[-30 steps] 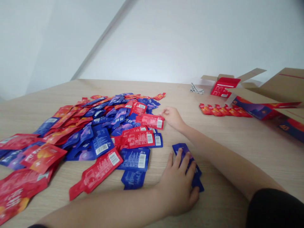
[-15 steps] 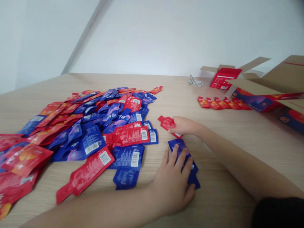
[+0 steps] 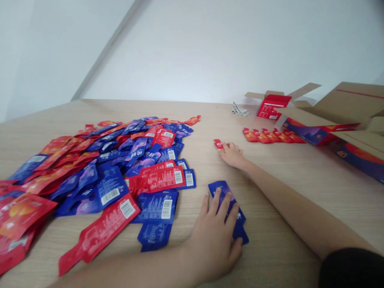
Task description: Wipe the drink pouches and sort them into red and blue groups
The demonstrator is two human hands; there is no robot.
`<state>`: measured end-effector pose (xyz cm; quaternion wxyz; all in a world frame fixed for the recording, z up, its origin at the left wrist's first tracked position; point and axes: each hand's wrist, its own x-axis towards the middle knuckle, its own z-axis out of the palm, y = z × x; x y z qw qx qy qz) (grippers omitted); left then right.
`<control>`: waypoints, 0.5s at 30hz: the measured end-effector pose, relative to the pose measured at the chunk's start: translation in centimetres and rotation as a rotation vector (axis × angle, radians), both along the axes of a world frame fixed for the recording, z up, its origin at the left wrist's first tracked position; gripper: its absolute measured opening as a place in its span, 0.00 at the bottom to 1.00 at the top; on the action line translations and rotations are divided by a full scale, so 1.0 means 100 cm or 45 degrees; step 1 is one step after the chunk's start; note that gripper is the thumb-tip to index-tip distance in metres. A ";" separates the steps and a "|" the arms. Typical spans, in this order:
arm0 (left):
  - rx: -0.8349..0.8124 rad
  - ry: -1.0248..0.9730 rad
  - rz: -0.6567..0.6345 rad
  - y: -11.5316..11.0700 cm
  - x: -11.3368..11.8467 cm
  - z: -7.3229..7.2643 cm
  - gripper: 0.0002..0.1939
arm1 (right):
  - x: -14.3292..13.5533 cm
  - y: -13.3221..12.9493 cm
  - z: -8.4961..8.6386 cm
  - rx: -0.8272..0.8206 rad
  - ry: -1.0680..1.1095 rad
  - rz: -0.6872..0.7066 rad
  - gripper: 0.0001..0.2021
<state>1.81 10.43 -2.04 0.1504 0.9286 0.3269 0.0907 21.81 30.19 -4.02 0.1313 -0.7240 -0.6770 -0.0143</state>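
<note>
Left hand point(image 3: 215, 232) lies palm-down, fingers spread on blue pouch point(image 3: 218, 185); right hand point(image 3: 232, 155) sits farther forward, partly covering red pouch point(image 3: 218, 143); can't tell whether clamped.

From my remote seat I see a plain, pale back wall point(image 3: 216, 52) rising behind the tabletop point(image 3: 273, 252), which has light, fine-grained wood. To the left I make out another whitish wall surface point(image 3: 45, 56), divided from the first by a slanting grey strip point(image 3: 108, 50). The light looks soft to me, and the picture's top right corner darkens.
</note>
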 end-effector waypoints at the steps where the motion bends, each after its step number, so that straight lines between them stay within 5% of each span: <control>1: -0.004 -0.001 -0.003 0.000 0.000 0.000 0.34 | 0.003 0.000 -0.005 -0.007 -0.001 0.035 0.27; 7: -0.044 0.018 -0.032 0.003 -0.002 -0.003 0.35 | 0.025 0.002 -0.018 -0.031 -0.056 0.301 0.27; 15: -0.082 0.050 -0.036 0.006 -0.001 -0.007 0.38 | 0.056 0.082 -0.014 0.032 -0.033 -0.061 0.27</control>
